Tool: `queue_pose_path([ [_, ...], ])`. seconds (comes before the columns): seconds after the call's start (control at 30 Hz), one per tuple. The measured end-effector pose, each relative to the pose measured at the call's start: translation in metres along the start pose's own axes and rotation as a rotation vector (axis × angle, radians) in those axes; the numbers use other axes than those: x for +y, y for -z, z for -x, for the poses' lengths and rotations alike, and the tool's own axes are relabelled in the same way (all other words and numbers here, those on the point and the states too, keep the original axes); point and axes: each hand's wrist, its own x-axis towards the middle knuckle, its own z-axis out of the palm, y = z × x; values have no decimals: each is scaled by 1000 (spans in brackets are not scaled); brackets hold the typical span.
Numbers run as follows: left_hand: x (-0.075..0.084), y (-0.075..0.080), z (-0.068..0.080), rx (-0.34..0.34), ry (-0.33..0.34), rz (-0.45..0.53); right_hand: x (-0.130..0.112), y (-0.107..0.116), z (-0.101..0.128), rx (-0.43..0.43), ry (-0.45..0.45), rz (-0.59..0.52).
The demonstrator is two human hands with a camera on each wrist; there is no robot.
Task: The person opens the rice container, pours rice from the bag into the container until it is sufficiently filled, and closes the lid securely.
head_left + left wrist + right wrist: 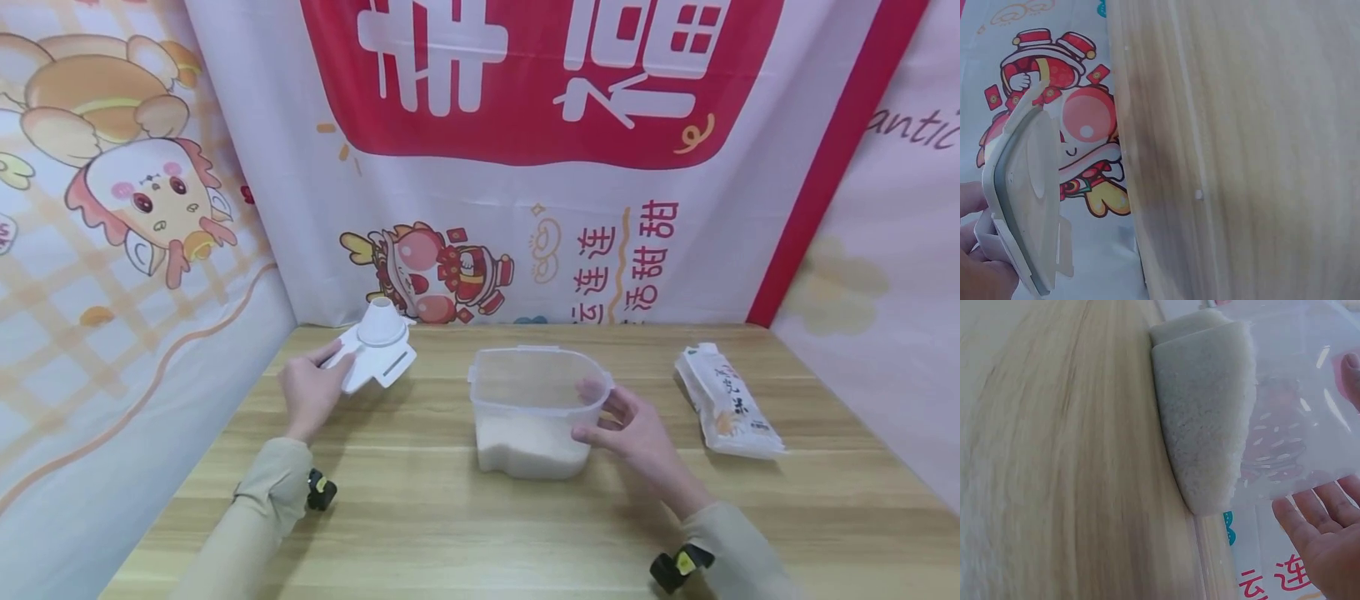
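My left hand grips the white lid by its near edge, fingers curled round the rim, and it hangs tilted just above the wooden surface, spout pointing up and away. From the left wrist view the lid stands on edge, its grey seal showing. The clear rice container sits mid-surface, at three o'clock from that lid, open-topped, white rice filling its lower part. My right hand cups the container's right wall, thumb on the rim, fingers relaxed against the plastic, steadying it. The container's long axis runs left to right. The lid is well apart from the opening. A rice bag lies flat at three o'clock from the right hand, untouched.
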Motion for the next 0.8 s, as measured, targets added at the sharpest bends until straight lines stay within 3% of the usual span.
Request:
queue_pose_path([
  [0.47,26,6,4,-30,-88,99,0,2,-1,-15,30,24],
  [0.8,46,10,6,-61,-106,159,-1,3,0,-27,30,24],
])
